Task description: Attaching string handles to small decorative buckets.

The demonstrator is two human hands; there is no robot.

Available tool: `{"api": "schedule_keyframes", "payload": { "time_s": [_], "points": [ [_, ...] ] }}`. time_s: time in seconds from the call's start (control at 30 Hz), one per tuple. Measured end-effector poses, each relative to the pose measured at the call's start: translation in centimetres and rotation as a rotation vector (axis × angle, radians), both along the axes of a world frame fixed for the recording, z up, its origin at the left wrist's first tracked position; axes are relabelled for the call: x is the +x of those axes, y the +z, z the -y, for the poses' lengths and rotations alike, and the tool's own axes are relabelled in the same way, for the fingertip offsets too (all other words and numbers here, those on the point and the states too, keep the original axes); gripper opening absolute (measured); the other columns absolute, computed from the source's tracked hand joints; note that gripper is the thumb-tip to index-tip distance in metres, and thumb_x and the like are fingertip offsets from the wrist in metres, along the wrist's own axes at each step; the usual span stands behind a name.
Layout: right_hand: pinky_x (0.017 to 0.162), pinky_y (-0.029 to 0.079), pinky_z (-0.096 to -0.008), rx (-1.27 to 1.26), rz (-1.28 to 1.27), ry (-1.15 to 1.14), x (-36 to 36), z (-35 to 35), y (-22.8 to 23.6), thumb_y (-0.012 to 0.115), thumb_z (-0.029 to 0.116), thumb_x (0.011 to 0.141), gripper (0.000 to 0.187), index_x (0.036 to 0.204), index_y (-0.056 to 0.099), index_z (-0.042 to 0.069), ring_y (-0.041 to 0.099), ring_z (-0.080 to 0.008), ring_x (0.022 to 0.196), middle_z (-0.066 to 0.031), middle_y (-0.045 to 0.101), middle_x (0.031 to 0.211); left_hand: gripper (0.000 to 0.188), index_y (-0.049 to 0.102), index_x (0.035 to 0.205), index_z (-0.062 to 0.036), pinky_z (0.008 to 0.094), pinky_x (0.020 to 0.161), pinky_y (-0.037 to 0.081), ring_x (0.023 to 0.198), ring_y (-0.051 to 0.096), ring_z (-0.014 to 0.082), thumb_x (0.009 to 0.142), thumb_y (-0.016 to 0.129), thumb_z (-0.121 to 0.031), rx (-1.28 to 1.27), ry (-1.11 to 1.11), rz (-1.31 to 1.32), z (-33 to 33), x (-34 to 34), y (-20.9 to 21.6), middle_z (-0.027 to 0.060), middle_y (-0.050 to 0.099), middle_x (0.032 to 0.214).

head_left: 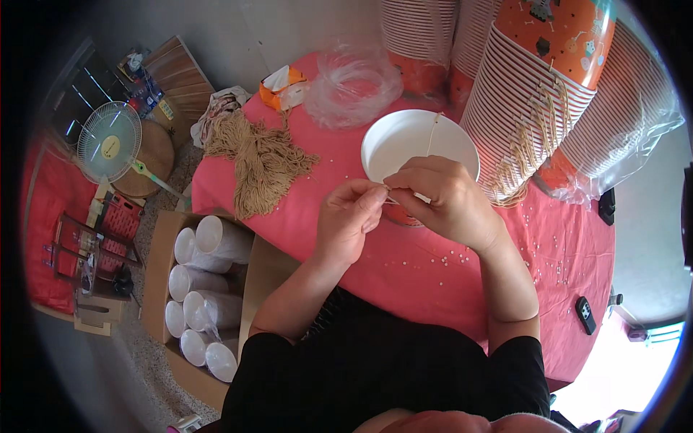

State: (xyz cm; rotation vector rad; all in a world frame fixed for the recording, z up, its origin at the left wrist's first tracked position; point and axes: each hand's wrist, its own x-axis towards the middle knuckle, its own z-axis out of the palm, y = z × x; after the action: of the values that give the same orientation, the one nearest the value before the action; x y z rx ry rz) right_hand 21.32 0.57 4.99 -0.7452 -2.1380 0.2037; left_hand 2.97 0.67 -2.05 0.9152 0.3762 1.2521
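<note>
Both hands meet at the near rim of a white-lined paper bucket (386,144) on the pink-covered table. My left hand (350,220) is closed in a pinch, with its thumb and index finger on a thin tan cord. Against it, my right hand (444,195) pinches the same cord, its curled fingers partly covering the bucket's front. A length of this cord (432,137) rises to the bucket's far rim, where it is attached. Between the fingertips the cord's end is too small to make out. Just a strip of the bucket's orange outside shows under the hands.
Tall stacks of nested orange buckets (523,108) stand at the right, cords hanging off one. A heap of tan cords (263,162), a clear plastic bag (354,86) and an orange-white packet (284,88) lie on the left. Below is a cardboard box (160,289) of wrapped cup stacks.
</note>
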Motion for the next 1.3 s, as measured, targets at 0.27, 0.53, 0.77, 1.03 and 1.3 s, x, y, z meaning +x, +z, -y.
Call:
{"api": "schedule_keyframes", "payload": {
  "time_s": [0.27,0.53,0.77,1.03,1.3],
  "points": [
    [0.061,0.052,-0.0358,-0.057,-0.025,-0.018,0.4,-0.1,0.0,0.071,-0.003,0.079,0.013,0.091,0.068,-0.001,0.067,-0.0266,0.071,-0.0114,0.067,0.079,0.011,0.068,0.103,0.0009,0.0171,0.056,0.038,0.066,0.050,0.0010,0.095,0.067,-0.006,0.172,0.149,-0.180,0.0,-0.1,0.2,-0.0021,0.062,0.080],
    [0.060,0.049,-0.0416,0.099,0.088,-0.142,0.5,-0.6,-0.4,0.069,-0.001,0.078,0.009,0.086,0.066,0.002,0.063,-0.0303,0.068,-0.0105,0.062,0.072,0.011,0.067,0.106,0.0023,0.0169,0.067,0.044,0.076,0.055,0.0010,0.096,0.064,-0.003,0.219,0.158,-0.230,-0.4,-0.3,0.0,-0.0017,0.065,0.088],
    [0.060,0.050,-0.0436,0.102,0.135,-0.264,0.9,-1.1,-0.7,0.068,0.003,0.076,0.010,0.079,0.058,0.003,0.062,-0.0321,0.065,-0.0107,0.058,0.068,0.012,0.065,0.108,0.0025,0.0176,0.068,0.043,0.077,0.054,0.0008,0.097,0.062,-0.002,0.267,0.166,-0.296,0.0,-0.2,-0.6,-0.0016,0.065,0.089],
    [0.061,0.051,-0.0438,0.100,0.168,-0.268,0.9,-1.1,-0.6,0.068,0.006,0.075,0.015,0.077,0.053,0.005,0.063,-0.0319,0.066,-0.0102,0.057,0.068,0.012,0.065,0.108,0.0034,0.0168,0.066,0.043,0.077,0.054,0.0009,0.098,0.061,-0.002,0.325,0.209,-0.382,0.9,-0.1,-0.1,-0.0003,0.066,0.090],
    [0.065,0.051,-0.0433,0.186,0.152,-0.250,1.1,-0.9,-0.1,0.068,0.005,0.076,0.013,0.080,0.055,0.005,0.062,-0.0318,0.067,-0.0100,0.058,0.070,0.011,0.064,0.107,0.0026,0.0181,0.065,0.044,0.076,0.055,0.0026,0.097,0.060,0.001,0.450,0.255,-0.443,0.1,-0.9,0.5,0.0031,0.060,0.100]
  ]
}}
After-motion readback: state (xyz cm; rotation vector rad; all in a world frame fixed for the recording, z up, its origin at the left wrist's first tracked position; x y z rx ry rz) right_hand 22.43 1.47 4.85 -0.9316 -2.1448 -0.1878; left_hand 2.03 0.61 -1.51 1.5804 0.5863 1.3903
